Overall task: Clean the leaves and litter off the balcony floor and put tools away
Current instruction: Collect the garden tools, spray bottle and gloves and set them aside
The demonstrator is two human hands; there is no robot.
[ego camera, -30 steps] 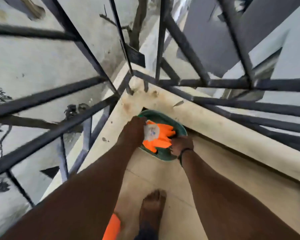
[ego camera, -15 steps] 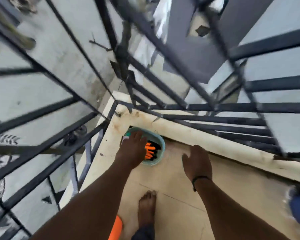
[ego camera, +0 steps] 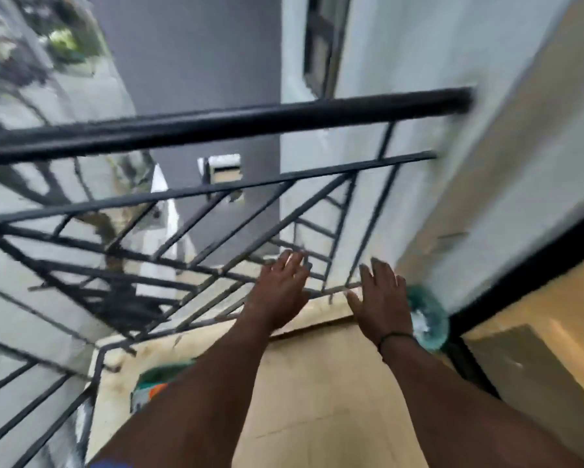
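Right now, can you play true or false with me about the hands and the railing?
1. Both hands are open with fingers spread. True: left hand, right hand.
2. The right hand holds an orange glove. False: it holds nothing.
3. A black railing crosses in front of the hands. True.
4. The left wrist wears a dark band. False: the band is on the right wrist.
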